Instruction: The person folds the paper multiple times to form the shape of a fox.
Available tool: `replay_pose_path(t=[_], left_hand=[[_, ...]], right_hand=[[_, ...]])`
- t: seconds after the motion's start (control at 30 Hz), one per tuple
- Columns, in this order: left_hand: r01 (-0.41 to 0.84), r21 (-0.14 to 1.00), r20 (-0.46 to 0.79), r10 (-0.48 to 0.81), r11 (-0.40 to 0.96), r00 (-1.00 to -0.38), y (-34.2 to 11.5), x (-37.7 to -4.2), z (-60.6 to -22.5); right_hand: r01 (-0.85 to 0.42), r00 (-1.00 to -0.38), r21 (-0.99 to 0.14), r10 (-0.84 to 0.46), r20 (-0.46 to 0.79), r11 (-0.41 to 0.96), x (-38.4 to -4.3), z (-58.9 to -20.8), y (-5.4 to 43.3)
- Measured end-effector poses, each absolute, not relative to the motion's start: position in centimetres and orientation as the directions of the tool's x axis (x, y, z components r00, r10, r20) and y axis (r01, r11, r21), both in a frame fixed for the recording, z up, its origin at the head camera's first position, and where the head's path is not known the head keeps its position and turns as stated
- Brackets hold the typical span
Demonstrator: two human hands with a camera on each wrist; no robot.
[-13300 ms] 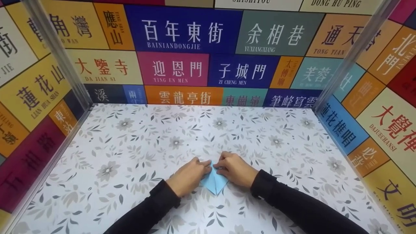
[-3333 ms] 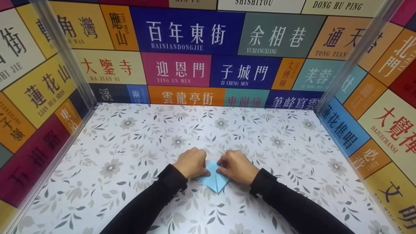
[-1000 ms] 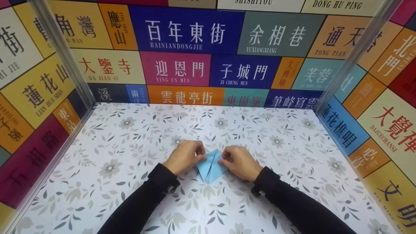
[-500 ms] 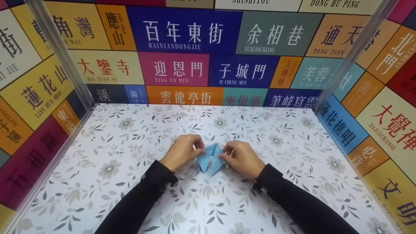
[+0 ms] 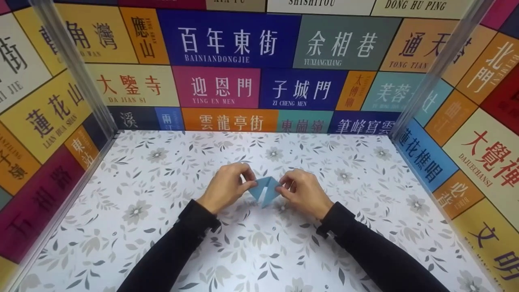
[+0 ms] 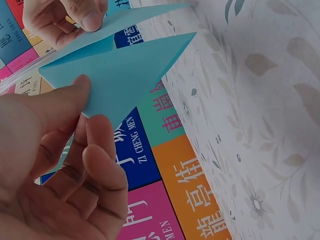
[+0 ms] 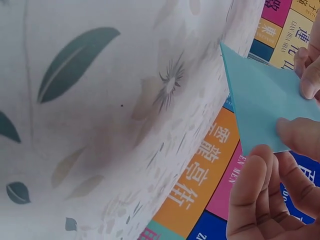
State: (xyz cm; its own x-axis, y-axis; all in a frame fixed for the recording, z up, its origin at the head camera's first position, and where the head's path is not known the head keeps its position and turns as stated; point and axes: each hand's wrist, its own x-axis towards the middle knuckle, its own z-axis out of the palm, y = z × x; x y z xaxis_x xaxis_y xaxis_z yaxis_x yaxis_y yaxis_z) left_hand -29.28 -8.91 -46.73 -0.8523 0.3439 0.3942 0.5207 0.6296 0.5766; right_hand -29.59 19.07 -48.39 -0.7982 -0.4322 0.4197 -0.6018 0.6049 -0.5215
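A folded light-blue sheet of paper (image 5: 259,190) is held between both hands near the middle of the table. Its two flaps part toward the person, with a gap down the centre. My left hand (image 5: 228,185) pinches the left edge, thumb on top in the left wrist view, where the paper (image 6: 115,75) shows two pointed ends. On the opposite edge my right hand (image 5: 305,194) pinches the paper between thumb and fingers. The right wrist view shows the outer face of the paper (image 7: 265,100). Some fingertips behind the sheet are hidden.
A white tabletop (image 5: 162,251) with grey flowers and leaves lies below the hands. Panels with coloured blocks and large characters stand at the back (image 5: 227,36), left (image 5: 40,121) and right (image 5: 486,134), joined by clear corner strips.
Earlier the paper lay flat on the table, its flaps meeting at the middle. Both hands have since moved it away from the person, and its flaps have spread apart as it tilts up.
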Motion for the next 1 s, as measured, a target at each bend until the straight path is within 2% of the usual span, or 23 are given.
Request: replay_pose_path(t=[0.33,0.73,1.0], left_hand=[[0.498,0.596,0.399,0.306,0.630,-0.865,-9.1,-29.3,-46.7],[0.583,0.540,0.513,0.312,0.606,-0.800,-9.3,-29.1,-47.6],[0.611,0.507,0.545,0.324,0.608,-0.774,-9.3,-28.9,-48.1]], right_hand=[[-0.616,-0.785,-0.513,-0.412,0.462,0.599,-29.7,-48.2,19.0],[-0.651,-0.755,-0.499,-0.421,0.503,0.572,-30.0,-48.6,18.9],[-0.657,-0.750,-0.487,-0.434,0.499,0.576,-29.7,-48.4,18.9]])
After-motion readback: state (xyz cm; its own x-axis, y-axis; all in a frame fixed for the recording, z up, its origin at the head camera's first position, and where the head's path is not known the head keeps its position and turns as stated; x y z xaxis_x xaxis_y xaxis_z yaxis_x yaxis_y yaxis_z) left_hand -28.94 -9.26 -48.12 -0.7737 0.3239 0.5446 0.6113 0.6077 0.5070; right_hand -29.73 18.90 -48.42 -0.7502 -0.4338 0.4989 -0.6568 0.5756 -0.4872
